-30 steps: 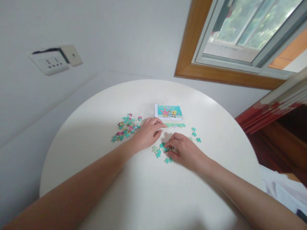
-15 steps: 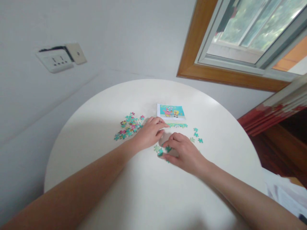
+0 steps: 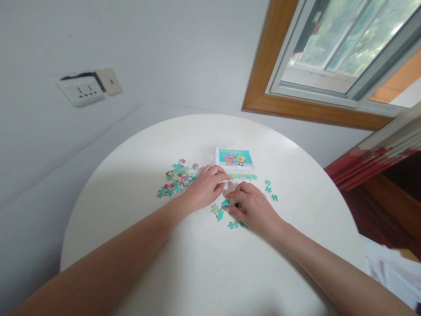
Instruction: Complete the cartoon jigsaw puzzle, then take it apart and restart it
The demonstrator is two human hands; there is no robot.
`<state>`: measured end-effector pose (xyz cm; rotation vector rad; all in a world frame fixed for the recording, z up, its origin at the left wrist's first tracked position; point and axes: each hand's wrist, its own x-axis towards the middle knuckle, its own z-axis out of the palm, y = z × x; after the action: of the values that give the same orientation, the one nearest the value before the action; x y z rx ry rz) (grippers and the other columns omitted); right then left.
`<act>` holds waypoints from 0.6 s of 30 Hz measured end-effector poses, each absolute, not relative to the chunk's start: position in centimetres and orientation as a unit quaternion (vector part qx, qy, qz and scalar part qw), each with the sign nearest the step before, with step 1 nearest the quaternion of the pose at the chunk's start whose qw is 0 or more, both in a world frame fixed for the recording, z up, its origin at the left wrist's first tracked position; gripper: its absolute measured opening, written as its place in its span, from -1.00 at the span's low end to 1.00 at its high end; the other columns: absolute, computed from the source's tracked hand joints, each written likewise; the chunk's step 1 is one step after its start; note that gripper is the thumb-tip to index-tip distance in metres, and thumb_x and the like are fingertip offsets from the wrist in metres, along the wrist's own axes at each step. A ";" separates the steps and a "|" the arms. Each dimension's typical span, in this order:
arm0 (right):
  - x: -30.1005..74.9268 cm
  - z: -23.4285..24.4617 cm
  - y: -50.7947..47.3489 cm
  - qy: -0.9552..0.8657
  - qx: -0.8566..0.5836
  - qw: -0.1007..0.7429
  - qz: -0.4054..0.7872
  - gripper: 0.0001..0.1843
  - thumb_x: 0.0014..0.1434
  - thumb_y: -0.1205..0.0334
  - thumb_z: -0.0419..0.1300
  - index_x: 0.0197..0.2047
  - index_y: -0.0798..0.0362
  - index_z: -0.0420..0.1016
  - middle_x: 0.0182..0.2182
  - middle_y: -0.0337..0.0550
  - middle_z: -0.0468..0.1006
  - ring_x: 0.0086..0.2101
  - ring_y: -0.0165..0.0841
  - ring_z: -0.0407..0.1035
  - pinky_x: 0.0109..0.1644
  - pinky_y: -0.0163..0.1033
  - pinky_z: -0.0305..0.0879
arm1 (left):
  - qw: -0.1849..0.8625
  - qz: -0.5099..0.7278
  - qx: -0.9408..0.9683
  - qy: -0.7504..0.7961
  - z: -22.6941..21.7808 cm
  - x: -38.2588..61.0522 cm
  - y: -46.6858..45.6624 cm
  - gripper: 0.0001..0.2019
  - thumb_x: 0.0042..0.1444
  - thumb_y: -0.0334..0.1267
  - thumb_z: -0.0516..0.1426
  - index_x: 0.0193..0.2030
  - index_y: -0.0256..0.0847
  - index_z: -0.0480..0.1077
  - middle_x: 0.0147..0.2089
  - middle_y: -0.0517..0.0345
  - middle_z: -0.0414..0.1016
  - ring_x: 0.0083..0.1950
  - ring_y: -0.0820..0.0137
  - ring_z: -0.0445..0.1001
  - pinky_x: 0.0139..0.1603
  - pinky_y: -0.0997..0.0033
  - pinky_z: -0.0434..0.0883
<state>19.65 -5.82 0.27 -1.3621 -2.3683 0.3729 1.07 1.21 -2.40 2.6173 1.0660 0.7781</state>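
A round white table (image 3: 138,166) carries a jigsaw. My left hand (image 3: 204,186) lies flat on the tabletop, its index finger stretched toward a short joined strip of green pieces (image 3: 245,177) below a small cartoon reference picture (image 3: 234,158). My right hand (image 3: 251,206) rests just right of it, fingers curled and pinched on a small teal puzzle piece (image 3: 226,203). Loose teal pieces (image 3: 219,214) lie under and beside the right hand, and a few more teal pieces (image 3: 269,189) sit to its right. A pile of mixed teal and pink pieces (image 3: 177,177) lies left of my left hand.
White walls meet behind the table, with a wall socket (image 3: 82,91) at upper left. A wood-framed window (image 3: 329,57) is at upper right. Red and white fabric (image 3: 371,158) and dark wooden furniture stand to the right of the table.
My right hand has shifted slightly and its fingers have drawn in around a teal piece; some loose pieces it covered now show. My left hand has stayed in place. The view moved a little.
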 end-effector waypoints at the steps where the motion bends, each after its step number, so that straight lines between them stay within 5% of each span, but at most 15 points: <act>1: 19.5 0.1 -5.8 -0.844 -0.482 0.190 0.136 -0.75 0.14 0.24 0.23 -0.08 0.06 0.51 -0.22 -0.06 0.42 -0.18 -0.25 0.32 -0.03 -0.10 0.27 | 0.105 0.264 0.888 0.362 -2.5 1.0 1.3 -0.67 0.15 -0.44 0.04 0.01 -0.10 0.44 -0.03 0.09 0.38 0.04 0.26 0.29 0.14 0.16 0.26; 18: 19.6 -0.5 -4.8 -0.811 -0.477 0.229 0.250 -0.91 0.05 0.44 0.24 -0.32 0.12 0.49 -0.30 -0.12 0.42 -0.37 -0.42 0.35 -0.20 -0.27 0.31 | 0.108 0.276 0.884 0.361 -2.8 1.0 1.4 -0.68 0.14 -0.44 0.04 -0.02 -0.12 0.45 -0.02 0.09 0.37 0.05 0.26 0.28 0.13 0.20 0.26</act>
<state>19.59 -4.80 -0.47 -1.3119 -2.2315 0.6886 1.03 1.42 -2.79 2.6010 1.0630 0.8119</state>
